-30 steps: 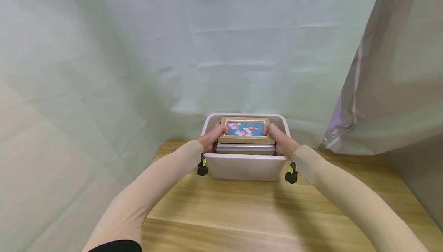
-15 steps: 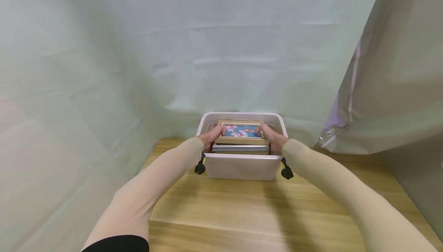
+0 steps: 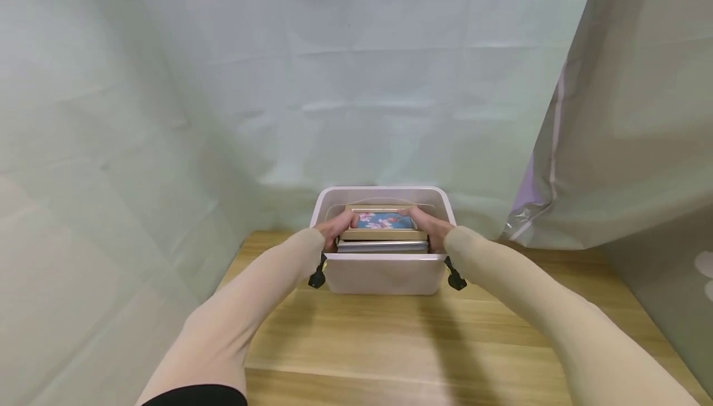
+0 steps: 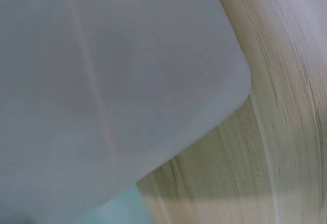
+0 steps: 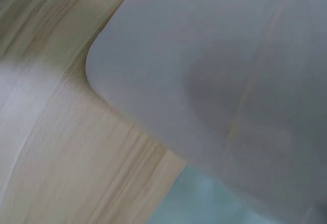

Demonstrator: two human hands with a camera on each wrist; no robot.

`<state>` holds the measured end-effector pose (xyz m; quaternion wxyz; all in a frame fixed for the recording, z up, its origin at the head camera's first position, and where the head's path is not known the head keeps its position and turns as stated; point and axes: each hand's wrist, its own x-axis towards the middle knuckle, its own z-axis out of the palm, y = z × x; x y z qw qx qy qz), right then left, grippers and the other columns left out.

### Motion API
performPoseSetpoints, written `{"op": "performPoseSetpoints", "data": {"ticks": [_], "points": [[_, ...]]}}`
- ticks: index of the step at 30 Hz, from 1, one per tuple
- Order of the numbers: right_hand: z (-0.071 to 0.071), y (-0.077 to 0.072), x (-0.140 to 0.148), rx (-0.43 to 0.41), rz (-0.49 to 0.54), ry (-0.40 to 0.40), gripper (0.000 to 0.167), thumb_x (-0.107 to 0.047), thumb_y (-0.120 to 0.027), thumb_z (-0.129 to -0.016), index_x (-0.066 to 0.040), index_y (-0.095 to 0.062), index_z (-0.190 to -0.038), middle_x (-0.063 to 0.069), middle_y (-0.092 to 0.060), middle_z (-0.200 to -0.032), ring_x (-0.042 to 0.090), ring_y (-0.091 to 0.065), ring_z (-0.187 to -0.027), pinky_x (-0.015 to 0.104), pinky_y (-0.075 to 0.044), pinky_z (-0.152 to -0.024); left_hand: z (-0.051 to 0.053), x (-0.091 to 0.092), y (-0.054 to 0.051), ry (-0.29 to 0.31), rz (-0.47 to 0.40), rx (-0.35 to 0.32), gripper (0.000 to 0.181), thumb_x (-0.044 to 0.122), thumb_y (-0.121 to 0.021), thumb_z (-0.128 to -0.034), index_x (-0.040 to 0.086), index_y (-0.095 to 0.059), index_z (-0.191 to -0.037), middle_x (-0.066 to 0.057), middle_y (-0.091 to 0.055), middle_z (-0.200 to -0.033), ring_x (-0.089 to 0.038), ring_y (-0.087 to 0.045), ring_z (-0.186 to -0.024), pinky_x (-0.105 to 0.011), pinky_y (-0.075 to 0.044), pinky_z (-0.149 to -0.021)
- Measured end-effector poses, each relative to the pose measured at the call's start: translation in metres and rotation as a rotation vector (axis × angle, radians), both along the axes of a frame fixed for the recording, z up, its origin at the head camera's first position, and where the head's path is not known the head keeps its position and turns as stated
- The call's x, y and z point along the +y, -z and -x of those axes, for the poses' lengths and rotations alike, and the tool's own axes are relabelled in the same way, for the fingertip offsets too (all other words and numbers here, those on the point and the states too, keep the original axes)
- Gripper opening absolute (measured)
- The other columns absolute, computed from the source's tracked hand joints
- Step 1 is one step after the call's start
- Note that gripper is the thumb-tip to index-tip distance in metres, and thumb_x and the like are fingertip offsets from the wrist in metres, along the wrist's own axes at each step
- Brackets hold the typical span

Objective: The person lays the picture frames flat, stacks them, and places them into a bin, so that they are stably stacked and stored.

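A white plastic bin [image 3: 384, 275] stands on the wooden table against the cloth backdrop. Inside it is a stack of picture frames; the top picture frame [image 3: 383, 234] has a tan border and a blue picture with pink flowers. Below it shows the silvery edge of another frame [image 3: 382, 247]. My left hand [image 3: 337, 226] grips the stack at its left side, thumb on the top frame. On the right side my right hand [image 3: 426, 223] holds it likewise. The other fingers are hidden inside the bin. Both wrist views show only the bin's outer wall [image 4: 153, 81] and table, no hand.
The wooden table [image 3: 379, 338] extends in front of the bin. Pale cloth [image 3: 379, 84] hangs behind and to the left. A grey-brown sheet [image 3: 629, 146] drapes down at the right.
The stack of frames, held in both hands, has sunk lower into the bin, and more of the bin's back inner wall shows. The whole view has shifted slightly.
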<state>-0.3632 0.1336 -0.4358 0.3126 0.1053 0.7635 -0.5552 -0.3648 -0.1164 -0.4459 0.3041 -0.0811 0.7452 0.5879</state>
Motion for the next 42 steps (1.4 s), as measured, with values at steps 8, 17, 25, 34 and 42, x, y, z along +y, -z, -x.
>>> {"op": "performPoseSetpoints", "data": {"ticks": [8, 17, 25, 34, 42], "points": [[0.012, -0.002, -0.006, 0.099, -0.059, -0.018, 0.081, -0.066, -0.044, -0.105, -0.007, -0.04, -0.162, 0.019, -0.049, -0.16, 0.032, -0.051, -0.139, 0.05, -0.036, -0.13, 0.008, -0.006, -0.006, -0.011, 0.013, 0.013, 0.035, 0.021, -0.043, -0.0754, 0.007, -0.05, -0.106, -0.006, -0.058, -0.104, -0.019, -0.057, -0.09, -0.027, -0.052, -0.074], [0.014, 0.001, -0.01, 0.044, -0.143, -0.042, 0.105, -0.064, -0.054, -0.103, -0.005, -0.005, -0.174, 0.022, -0.01, -0.183, 0.043, -0.019, -0.168, 0.062, -0.019, -0.139, 0.008, -0.007, -0.004, 0.033, 0.069, -0.037, 0.056, 0.019, -0.048, -0.0772, 0.002, -0.047, -0.13, -0.013, -0.061, -0.128, -0.025, -0.059, -0.113, -0.037, -0.055, -0.106], [0.012, 0.003, -0.009, 0.014, -0.171, -0.085, 0.104, -0.062, -0.056, -0.104, -0.003, -0.006, -0.174, 0.025, -0.009, -0.183, 0.045, -0.017, -0.169, 0.062, -0.02, -0.139, 0.004, -0.002, -0.004, 0.012, 0.094, -0.023, 0.08, 0.02, -0.051, -0.0759, -0.001, -0.034, -0.151, -0.024, -0.036, -0.169, -0.037, -0.045, -0.149, -0.05, -0.039, -0.132], [0.013, -0.002, -0.012, 0.094, -0.231, -0.098, 0.116, -0.053, -0.069, -0.099, -0.002, 0.004, -0.173, 0.021, 0.004, -0.184, 0.044, -0.01, -0.17, 0.063, -0.017, -0.139, 0.014, -0.004, -0.008, 0.022, 0.04, -0.031, 0.077, 0.026, -0.056, -0.0833, 0.005, -0.035, -0.154, -0.019, -0.045, -0.161, -0.028, -0.053, -0.13, -0.044, -0.047, -0.122], [0.005, -0.014, -0.018, 0.13, -0.172, -0.125, 0.129, -0.049, -0.074, -0.097, -0.007, 0.023, -0.171, 0.017, 0.021, -0.183, 0.043, 0.001, -0.171, 0.066, -0.017, -0.138, 0.009, -0.017, -0.015, -0.023, 0.029, 0.028, 0.09, 0.035, -0.063, -0.0906, 0.004, -0.025, -0.167, -0.028, -0.025, -0.173, -0.047, -0.041, -0.151, -0.061, -0.039, -0.13]]}}
